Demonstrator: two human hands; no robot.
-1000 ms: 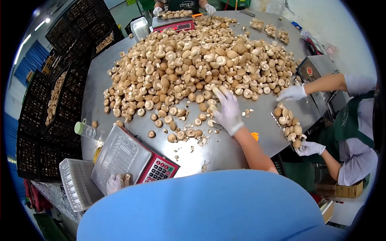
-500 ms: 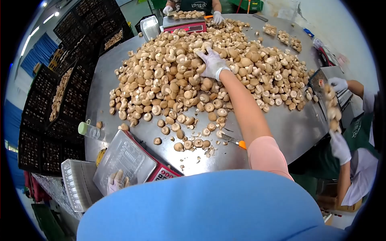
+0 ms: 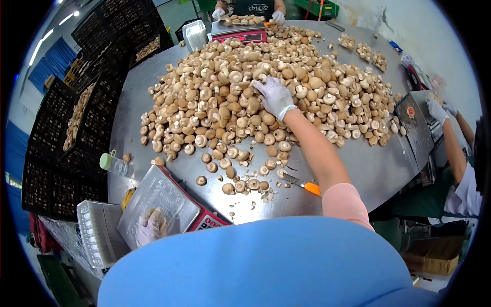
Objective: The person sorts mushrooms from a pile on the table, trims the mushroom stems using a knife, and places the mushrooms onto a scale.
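Observation:
A big heap of brown mushrooms (image 3: 204, 94) covers the middle of the metal table. My right hand (image 3: 276, 97), gloved in white, is at the heap with its fingers bent around mushrooms; its fingertips are partly lost among them. At the lower left, a clear plastic tray (image 3: 166, 197) lies on a red-edged scale (image 3: 208, 221). My left hand (image 3: 150, 227), gloved too, rests over the tray's near part with its fingers slightly bent and apart, nothing visible in it. An orange-handled knife (image 3: 311, 188) lies below my right forearm, near loose mushrooms (image 3: 240, 185).
Stacked clear trays (image 3: 99, 233) and a green-capped bottle (image 3: 113, 163) are at the left, beside black crates (image 3: 43, 169). Across the table a person's gloved hands flank another scale (image 3: 239, 36). A co-worker's gloved hands (image 3: 437, 110) are at the right. Filled packs (image 3: 363, 51) lie far right.
My right hand has drawn back slightly toward me and its fingers have bent. My left hand has moved up a little over the tray. The right co-worker's hands have moved away from the mushroom pack.

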